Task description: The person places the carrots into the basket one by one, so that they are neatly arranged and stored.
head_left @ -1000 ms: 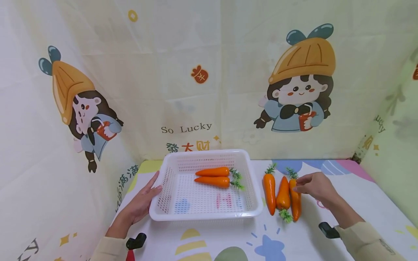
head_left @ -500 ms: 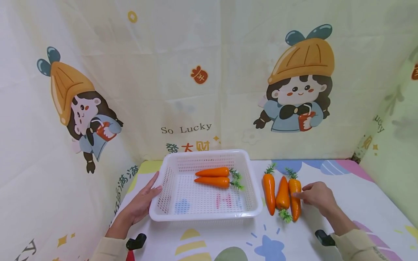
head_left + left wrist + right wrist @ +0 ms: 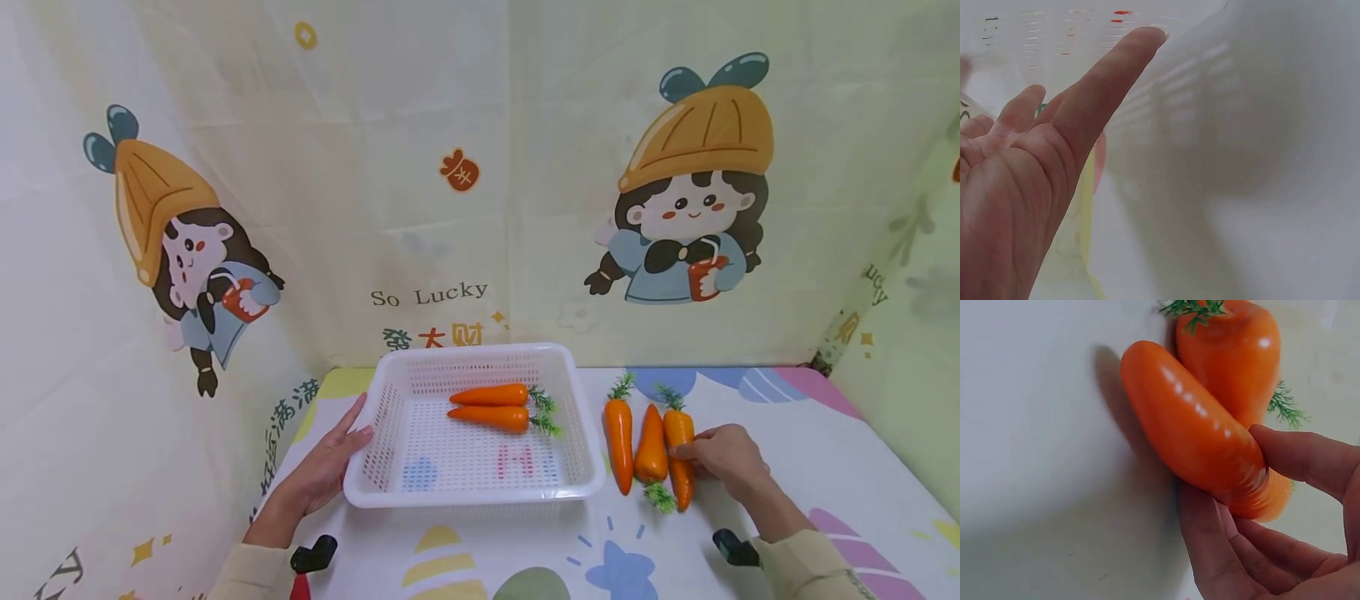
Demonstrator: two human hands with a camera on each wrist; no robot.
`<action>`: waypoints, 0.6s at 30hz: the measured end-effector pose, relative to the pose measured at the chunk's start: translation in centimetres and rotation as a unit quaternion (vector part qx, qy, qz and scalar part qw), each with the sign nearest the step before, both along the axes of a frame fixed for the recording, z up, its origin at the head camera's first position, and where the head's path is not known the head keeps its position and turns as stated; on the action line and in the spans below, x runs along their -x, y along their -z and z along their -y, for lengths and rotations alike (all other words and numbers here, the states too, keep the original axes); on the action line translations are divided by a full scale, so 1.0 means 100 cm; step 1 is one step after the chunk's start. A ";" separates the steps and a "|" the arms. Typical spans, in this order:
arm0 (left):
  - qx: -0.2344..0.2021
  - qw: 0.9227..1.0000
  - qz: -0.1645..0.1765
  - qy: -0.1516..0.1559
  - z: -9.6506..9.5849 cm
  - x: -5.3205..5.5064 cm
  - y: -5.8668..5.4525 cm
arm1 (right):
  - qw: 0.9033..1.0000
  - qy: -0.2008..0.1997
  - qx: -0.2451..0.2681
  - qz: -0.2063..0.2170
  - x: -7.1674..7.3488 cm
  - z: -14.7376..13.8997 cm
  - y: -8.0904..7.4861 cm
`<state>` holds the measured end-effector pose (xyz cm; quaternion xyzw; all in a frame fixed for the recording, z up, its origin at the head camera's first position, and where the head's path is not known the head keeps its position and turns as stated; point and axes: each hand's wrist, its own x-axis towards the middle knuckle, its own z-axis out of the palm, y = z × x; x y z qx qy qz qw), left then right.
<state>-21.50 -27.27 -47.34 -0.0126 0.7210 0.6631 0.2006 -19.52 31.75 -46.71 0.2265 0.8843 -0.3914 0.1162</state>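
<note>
My right hand [image 3: 729,458] pinches the rightmost carrot [image 3: 680,431] between thumb and fingers, and in the right wrist view the carrot [image 3: 1191,425] lies between thumb and fingertips, close over the table. Left of it a shorter carrot [image 3: 651,446] points its leafy end toward me. Another carrot [image 3: 618,442] lies beside that one, leaves away from me. My left hand [image 3: 326,467] rests against the left side of the white plastic basket [image 3: 468,498], fingers extended. In the left wrist view the straight thumb [image 3: 1107,87] lies along the slotted wall. Two carrots [image 3: 487,407] lie side by side inside the basket.
The table [image 3: 555,542] wears a white cloth with colourful prints. Behind and at both sides hangs a cream printed curtain [image 3: 525,208], close to the basket's far edge.
My right hand has come down from the top of the rightmost carrot to its middle and now pinches it. The left hand and the basket have stayed put.
</note>
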 end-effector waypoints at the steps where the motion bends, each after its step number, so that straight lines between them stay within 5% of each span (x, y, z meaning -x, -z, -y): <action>1: 0.000 1.000 -0.001 0.000 0.000 0.000 0.000 | 1.000 0.000 0.006 -0.003 0.000 -0.001 0.000; 18: 0.003 1.000 0.001 -0.009 -0.001 0.000 -0.002 | 0.998 -0.008 0.057 -0.035 0.004 0.001 -0.024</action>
